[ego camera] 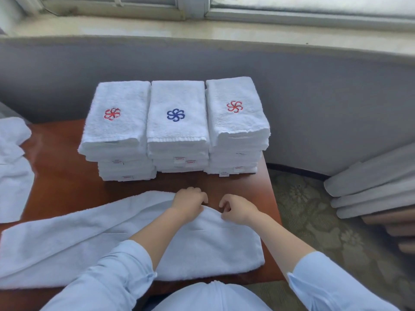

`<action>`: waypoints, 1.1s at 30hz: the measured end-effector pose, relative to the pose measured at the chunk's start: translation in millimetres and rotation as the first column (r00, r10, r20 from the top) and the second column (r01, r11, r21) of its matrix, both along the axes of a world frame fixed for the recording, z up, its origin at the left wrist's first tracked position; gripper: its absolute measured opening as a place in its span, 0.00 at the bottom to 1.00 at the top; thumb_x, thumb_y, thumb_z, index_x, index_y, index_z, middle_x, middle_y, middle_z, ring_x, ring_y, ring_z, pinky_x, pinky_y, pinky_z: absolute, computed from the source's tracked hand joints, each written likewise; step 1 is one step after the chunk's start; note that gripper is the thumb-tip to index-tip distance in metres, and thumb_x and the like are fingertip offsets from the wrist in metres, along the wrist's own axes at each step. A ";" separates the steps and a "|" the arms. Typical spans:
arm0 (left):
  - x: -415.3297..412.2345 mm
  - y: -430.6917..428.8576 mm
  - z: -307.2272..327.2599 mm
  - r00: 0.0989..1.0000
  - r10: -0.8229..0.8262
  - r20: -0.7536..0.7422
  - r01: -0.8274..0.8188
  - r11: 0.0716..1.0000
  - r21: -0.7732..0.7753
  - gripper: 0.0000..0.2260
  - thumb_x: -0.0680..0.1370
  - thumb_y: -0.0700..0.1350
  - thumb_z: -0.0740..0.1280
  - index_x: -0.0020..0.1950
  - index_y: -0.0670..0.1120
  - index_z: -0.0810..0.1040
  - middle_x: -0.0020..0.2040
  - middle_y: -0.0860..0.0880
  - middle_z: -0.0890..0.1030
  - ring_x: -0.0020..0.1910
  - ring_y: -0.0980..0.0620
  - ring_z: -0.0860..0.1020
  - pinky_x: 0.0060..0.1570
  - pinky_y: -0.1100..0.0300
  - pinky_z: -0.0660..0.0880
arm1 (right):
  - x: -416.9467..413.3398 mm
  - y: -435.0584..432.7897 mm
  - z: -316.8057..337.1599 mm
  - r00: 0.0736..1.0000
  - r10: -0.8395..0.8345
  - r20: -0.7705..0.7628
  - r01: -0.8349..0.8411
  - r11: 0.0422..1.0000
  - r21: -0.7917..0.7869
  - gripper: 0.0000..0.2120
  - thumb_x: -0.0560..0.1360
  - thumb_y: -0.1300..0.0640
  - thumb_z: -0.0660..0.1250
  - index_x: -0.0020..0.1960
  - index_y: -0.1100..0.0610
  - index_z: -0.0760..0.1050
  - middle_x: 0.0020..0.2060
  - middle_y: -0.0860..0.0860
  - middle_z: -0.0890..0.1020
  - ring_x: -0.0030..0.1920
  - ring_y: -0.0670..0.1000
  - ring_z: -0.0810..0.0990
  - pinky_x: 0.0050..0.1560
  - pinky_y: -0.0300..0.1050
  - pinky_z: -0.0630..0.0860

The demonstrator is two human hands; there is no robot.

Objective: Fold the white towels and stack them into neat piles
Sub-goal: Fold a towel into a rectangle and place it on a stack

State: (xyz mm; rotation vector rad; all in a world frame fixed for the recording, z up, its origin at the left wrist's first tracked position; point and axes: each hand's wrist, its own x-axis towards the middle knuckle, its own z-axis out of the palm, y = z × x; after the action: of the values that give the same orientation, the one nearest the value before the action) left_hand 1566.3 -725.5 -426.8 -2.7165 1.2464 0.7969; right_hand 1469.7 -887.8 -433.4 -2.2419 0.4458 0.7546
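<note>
The left grip (189, 202), a bare hand reaching out of a pale blue sleeve (112, 277), lies knuckles up on the far edge of a long white terry towel (67, 239), its fingers curled down over that edge and pinching the cloth. The right grip (235, 212), also bare and coming from a matching sleeve, sits just beside it with the wrist bent inward and the fingers curled at the same edge; whether it holds any cloth cannot be told. Both forearms stretch forward over the towel, which lies flat on the near part of a glossy reddish-brown wooden tabletop (62, 171). Its right end lies squared under the arms and its long remainder runs off toward the left. Behind the hands, three stacks of folded white towels stand side by side and touching: a left stack with a red pinwheel emblem (116, 126), a middle stack with a blue pinwheel emblem (177, 129) and a right stack with a red pinwheel emblem (235, 124), small labels showing on their front edges. A heap of loose white towels (13, 167) lies on the tabletop's left side. A curved grey panel (325, 97) rises behind the tabletop, with a pale window sill (134, 28) above it. On the right, a patterned greenish carpet (314, 221) covers the floor, and a pile of grey and brown pads (370, 187) rests there.
</note>
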 end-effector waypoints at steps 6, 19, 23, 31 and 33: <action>-6.3 7.5 8.9 0.989 0.128 -0.073 -0.142 0.958 -0.247 0.04 0.80 0.46 0.63 0.51 0.50 0.76 0.52 0.51 0.74 0.47 0.47 0.76 0.42 0.56 0.66 | -9.0 5.0 -1.4 0.999 0.008 0.034 -0.007 1.000 -0.024 0.06 0.71 0.58 0.66 0.36 0.52 0.75 0.39 0.48 0.76 0.44 0.49 0.73 0.40 0.47 0.70; -7.0 -6.1 52.2 0.948 0.313 -0.061 -0.290 0.766 -0.574 0.04 0.83 0.45 0.60 0.49 0.47 0.72 0.49 0.52 0.73 0.46 0.48 0.74 0.43 0.52 0.68 | -2.5 -36.9 62.4 0.897 -0.215 0.387 0.293 0.943 -0.156 0.08 0.81 0.50 0.59 0.45 0.53 0.69 0.35 0.48 0.76 0.38 0.54 0.76 0.35 0.48 0.68; -7.0 -10.5 59.0 0.935 0.355 -0.022 -0.292 0.730 -0.619 0.04 0.82 0.45 0.61 0.49 0.47 0.73 0.49 0.51 0.75 0.47 0.49 0.75 0.43 0.51 0.70 | -2.8 -40.5 80.7 0.785 -0.220 0.579 0.366 0.919 -0.148 0.03 0.80 0.54 0.62 0.47 0.50 0.70 0.37 0.43 0.76 0.40 0.51 0.76 0.38 0.47 0.70; -19.4 2.8 58.5 0.968 0.248 -0.038 -0.217 0.751 -0.624 0.03 0.80 0.46 0.65 0.49 0.49 0.77 0.45 0.55 0.76 0.48 0.54 0.74 0.46 0.56 0.71 | -25.2 -36.4 79.3 0.792 -0.262 0.551 0.341 0.939 -0.043 0.10 0.78 0.62 0.62 0.54 0.54 0.80 0.48 0.45 0.81 0.50 0.46 0.77 0.50 0.40 0.72; -27.9 9.2 53.5 0.976 0.208 -0.065 -0.204 0.766 -0.610 0.02 0.80 0.47 0.66 0.49 0.51 0.77 0.45 0.57 0.76 0.47 0.56 0.74 0.46 0.58 0.71 | -35.8 -31.9 76.4 0.817 -0.228 0.530 0.315 0.946 -0.080 0.11 0.77 0.61 0.62 0.53 0.53 0.81 0.49 0.45 0.81 0.51 0.46 0.77 0.51 0.41 0.75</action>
State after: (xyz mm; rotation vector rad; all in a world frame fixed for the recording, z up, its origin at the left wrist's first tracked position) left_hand 1538.4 -716.3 -373.3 -3.4174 1.4229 0.4328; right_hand 1434.0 -919.6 -357.1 -2.3439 0.5595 -0.0499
